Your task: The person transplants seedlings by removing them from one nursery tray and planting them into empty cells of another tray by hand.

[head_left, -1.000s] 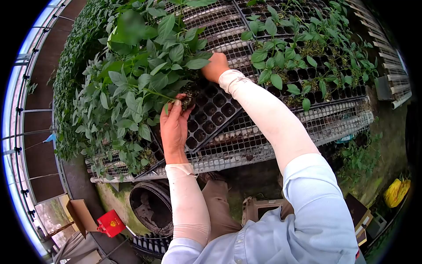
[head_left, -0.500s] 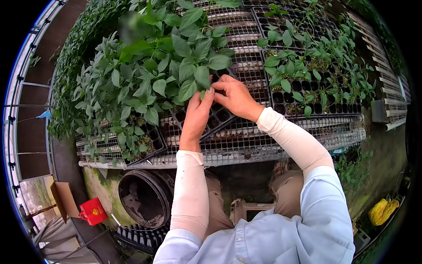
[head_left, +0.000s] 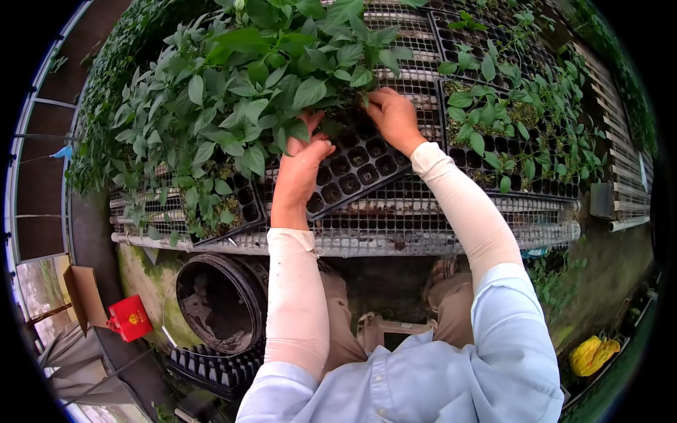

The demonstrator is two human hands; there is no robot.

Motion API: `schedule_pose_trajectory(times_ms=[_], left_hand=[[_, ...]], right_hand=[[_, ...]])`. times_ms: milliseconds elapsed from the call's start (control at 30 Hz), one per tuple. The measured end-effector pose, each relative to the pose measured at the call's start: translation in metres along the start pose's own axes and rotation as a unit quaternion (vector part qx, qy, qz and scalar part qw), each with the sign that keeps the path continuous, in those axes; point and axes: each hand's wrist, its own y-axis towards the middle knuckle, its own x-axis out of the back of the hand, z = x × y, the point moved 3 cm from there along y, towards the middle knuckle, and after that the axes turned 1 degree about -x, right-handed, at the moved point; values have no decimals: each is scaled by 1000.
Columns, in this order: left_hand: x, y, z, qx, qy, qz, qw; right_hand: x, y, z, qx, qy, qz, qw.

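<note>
My left hand (head_left: 302, 166) is under the leaves of a dense patch of green seedlings (head_left: 243, 116). Its thumb and fingers are apart, with some fingertips among the foliage. Just right of it, a black cell tray (head_left: 352, 173) lies at an angle on the mesh bench, and its front cells hold no plants. Over the tray's upper right part, my right hand (head_left: 396, 121) has its fingers curled together at the edge of the leaves. What its fingertips pinch, if anything, is hidden by the hand and foliage.
More seedling trays (head_left: 518, 127) stand to the right on the mesh bench (head_left: 423, 229). Below the bench are a black bucket (head_left: 220, 303), stacked black trays (head_left: 211, 366) and a red box (head_left: 130, 319). A yellow bag (head_left: 594, 354) lies at lower right.
My hands, together at the leaves before, have moved apart: the right one up and to the right, the left one slightly left with its fingers spread. More of the tray's cells show.
</note>
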Motion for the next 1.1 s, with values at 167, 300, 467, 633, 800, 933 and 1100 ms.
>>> schedule_pose_trajectory(times_ms=[167, 300, 467, 633, 800, 933, 1100], left_hand=[[9, -5, -6, 11, 6, -1, 1000], [13, -10, -12, 9, 45, -6, 999], [22, -14, -10, 23, 100, 12, 995], [30, -18, -19, 49, 137, 13, 989], [31, -22, -21, -12, 123, 64, 990], [44, -28, -21, -42, 222, 59, 972], [64, -34, -27, -67, 257, 50, 963]], right_hand=[[-30, -9, -3, -51, -140, 37, 988], [-39, -5, -2, 35, -228, 21, 973], [-40, -5, -13, 24, -184, 54, 981], [-15, -9, -13, -24, -110, 39, 993], [-22, -13, -7, -14, -181, 81, 980], [-37, -18, -10, 42, -284, 81, 954], [-35, -18, -25, 95, -243, 136, 956]])
